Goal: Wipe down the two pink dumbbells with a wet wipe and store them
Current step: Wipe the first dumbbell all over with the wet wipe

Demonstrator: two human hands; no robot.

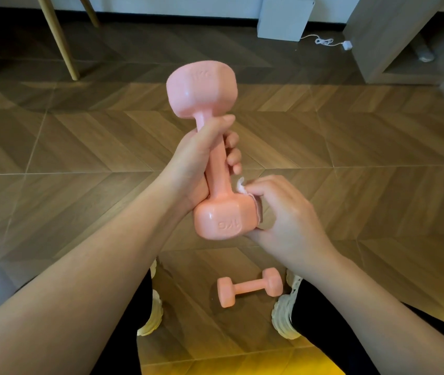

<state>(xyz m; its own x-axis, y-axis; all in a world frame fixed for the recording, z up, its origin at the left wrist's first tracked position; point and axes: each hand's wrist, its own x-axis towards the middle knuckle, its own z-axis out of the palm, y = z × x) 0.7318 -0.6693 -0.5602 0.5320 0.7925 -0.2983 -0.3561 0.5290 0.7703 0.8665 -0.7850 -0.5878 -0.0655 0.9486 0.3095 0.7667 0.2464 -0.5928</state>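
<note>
First dumbbell is held off the floor, nearly upright, with the left grip closed round its handle. Just below that grip, the right grip pinches a white wipe and presses it against the side of the near head. Most of the wipe is hidden between fingers and head.

By this, the task looks to be in its early half. Wiping of this one is under way at the near head, and whether the handle and far head are done cannot be told. The second dumbbell lies on the floor well below both grips, between the person's shoes, with nothing touching it. Storing both is left, and no place plainly meant for them shows.

Beyond the grips stand chair legs, a white box with a cable, and a low shelf unit. All are well apart from the grips. The one obstacle is the left grip itself, which covers much of the handle and would need to shift for the wipe to reach there.
</note>
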